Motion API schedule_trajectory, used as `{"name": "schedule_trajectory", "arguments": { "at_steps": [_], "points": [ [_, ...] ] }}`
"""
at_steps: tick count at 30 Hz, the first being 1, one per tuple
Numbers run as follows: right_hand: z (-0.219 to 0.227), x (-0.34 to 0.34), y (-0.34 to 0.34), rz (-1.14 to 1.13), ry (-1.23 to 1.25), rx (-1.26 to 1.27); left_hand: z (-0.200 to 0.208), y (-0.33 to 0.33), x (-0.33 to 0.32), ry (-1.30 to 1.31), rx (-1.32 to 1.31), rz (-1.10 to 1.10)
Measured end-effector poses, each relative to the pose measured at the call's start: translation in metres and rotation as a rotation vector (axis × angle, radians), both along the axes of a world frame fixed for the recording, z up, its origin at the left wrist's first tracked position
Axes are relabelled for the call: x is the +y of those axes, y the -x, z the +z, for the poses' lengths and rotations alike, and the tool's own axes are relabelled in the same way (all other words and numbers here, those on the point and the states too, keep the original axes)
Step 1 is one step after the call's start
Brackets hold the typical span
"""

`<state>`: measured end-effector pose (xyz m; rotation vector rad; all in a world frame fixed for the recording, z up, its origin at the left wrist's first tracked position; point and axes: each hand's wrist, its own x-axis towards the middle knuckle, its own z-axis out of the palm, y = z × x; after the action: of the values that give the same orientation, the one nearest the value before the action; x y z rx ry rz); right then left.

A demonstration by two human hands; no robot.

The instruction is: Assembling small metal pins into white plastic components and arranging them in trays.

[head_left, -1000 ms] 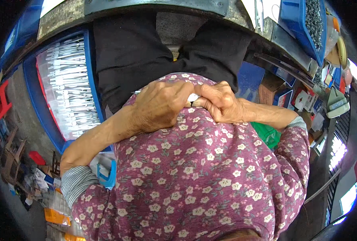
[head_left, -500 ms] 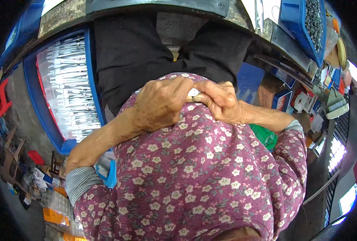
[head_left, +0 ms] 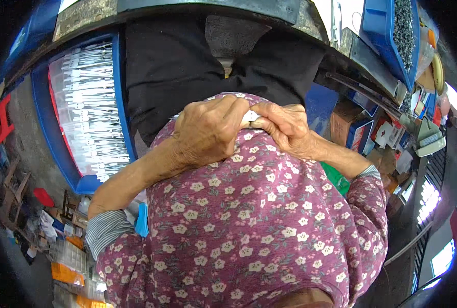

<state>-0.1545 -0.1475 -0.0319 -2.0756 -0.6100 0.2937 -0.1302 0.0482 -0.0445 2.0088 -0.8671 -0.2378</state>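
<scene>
Both hands meet at my lap, in front of the flowered shirt. Between their fingertips is a small white plastic piece point(head_left: 250, 116) with dark dots on it; most of it is covered by the fingers. My left hand point(head_left: 208, 126) is closed around one side, knuckles up, and a thin pale end shows beyond its far side. My right hand point(head_left: 286, 129) pinches the other side between thumb and bent forefinger. To the left, a blue bin point(head_left: 42, 110) holds many white plastic pieces with thin metal rods point(head_left: 92, 102), laid in rows.
A bench edge point(head_left: 208, 6) runs across the far side, beyond my knees. At the far right a blue tray point(head_left: 380, 38) holds small dark metal parts. Cardboard boxes point(head_left: 343, 123) stand low on the right. A red stool point(head_left: 0, 126) is on the left.
The white piece shows a little more between my fingertips, and both hands have shifted slightly to the right in view. My grip on it looks the same.
</scene>
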Motion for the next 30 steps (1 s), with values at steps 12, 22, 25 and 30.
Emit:
{"name": "schedule_trajectory", "arguments": {
  "at_steps": [12, 22, 25, 30],
  "points": [
    [-0.002, 0.001, 0.006, -0.014, -0.083, 0.035, -0.003, 0.002, 0.005, -0.008, -0.092, -0.104],
    [0.01, 0.002, -0.006, -0.068, -0.092, 0.012, 0.004, -0.011, 0.001, 0.027, -0.166, -0.1],
    [0.007, -0.002, -0.018, -0.085, -0.097, 0.01, 0.003, -0.022, -0.005, -0.006, -0.192, -0.085],
    [0.023, -0.014, -0.048, -0.153, -0.136, 0.179, 0.005, -0.038, -0.012, 0.078, -0.114, 0.049]
  ]
}}
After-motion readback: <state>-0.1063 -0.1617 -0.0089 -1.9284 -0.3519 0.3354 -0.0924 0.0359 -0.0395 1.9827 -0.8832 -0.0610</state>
